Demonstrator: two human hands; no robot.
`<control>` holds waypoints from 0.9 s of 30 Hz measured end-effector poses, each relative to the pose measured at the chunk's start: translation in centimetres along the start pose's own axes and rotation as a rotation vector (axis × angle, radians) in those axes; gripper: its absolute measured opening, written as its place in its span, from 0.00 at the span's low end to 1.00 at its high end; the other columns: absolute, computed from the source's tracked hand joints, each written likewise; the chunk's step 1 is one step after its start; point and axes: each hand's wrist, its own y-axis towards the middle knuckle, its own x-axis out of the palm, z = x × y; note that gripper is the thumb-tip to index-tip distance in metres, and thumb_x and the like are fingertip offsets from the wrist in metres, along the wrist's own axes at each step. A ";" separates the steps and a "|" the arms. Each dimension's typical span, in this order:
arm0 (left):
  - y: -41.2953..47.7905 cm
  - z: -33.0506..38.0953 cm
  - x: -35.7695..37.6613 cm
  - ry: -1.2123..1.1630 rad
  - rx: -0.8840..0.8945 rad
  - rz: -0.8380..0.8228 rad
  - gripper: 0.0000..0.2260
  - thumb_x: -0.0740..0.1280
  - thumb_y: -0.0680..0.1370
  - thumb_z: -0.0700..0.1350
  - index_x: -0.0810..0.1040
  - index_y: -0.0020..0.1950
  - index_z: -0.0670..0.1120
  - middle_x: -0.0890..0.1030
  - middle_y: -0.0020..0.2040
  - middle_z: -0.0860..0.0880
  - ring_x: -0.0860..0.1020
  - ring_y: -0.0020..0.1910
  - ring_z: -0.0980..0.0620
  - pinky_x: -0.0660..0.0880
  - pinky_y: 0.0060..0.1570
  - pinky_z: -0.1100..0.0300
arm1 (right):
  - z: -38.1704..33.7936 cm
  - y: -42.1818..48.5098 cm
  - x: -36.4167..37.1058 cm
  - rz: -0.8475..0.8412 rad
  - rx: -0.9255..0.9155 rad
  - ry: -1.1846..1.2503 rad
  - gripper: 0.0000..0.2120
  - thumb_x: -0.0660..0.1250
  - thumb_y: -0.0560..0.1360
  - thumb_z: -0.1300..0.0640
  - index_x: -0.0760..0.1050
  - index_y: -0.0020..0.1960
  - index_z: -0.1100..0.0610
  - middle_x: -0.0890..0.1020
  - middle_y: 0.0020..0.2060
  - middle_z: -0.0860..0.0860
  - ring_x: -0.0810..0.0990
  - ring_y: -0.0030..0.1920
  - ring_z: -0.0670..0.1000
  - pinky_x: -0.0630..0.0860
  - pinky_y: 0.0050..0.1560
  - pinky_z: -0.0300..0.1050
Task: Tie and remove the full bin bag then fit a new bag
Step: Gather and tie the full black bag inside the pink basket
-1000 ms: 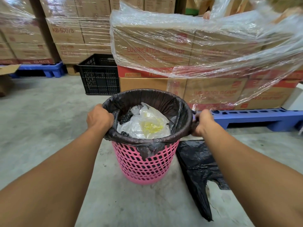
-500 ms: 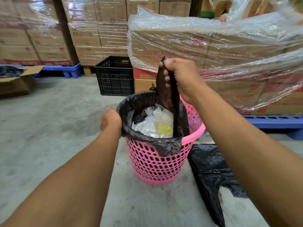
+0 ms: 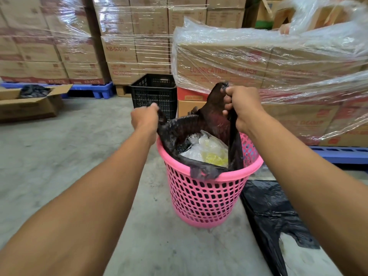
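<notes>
A pink perforated bin (image 3: 205, 198) stands on the concrete floor, lined with a dark bin bag (image 3: 211, 118) holding clear and yellow plastic rubbish (image 3: 209, 151). My right hand (image 3: 242, 105) grips the bag's right edge, pulled up well above the rim. My left hand (image 3: 145, 117) holds the bag's left edge, lifted off the rim. A small part of the bag still drapes over the near rim. A spare black bag (image 3: 272, 218) lies flat on the floor just right of the bin.
Shrink-wrapped cardboard boxes (image 3: 258, 62) on a blue pallet (image 3: 342, 154) stand close behind the bin. A black crate (image 3: 154, 92) sits behind on the left. An open carton (image 3: 29, 102) lies far left. More wrapped stacks line the back.
Both hands have pulled the bag's edges off the bin rim: the right first, lifting high, then the left. The pink rim now shows on both sides.
</notes>
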 end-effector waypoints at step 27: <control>-8.5 -0.1 4.2 0.012 0.220 -0.972 0.20 0.68 0.72 0.26 0.69 0.62 0.36 0.80 0.43 0.37 0.84 0.34 0.49 0.83 0.38 0.56 | -5.0 -4.0 1.2 -0.463 -0.405 -0.628 0.04 0.74 0.70 0.65 0.81 0.42 0.66 0.81 0.33 0.55 0.82 0.34 0.50 0.84 0.40 0.46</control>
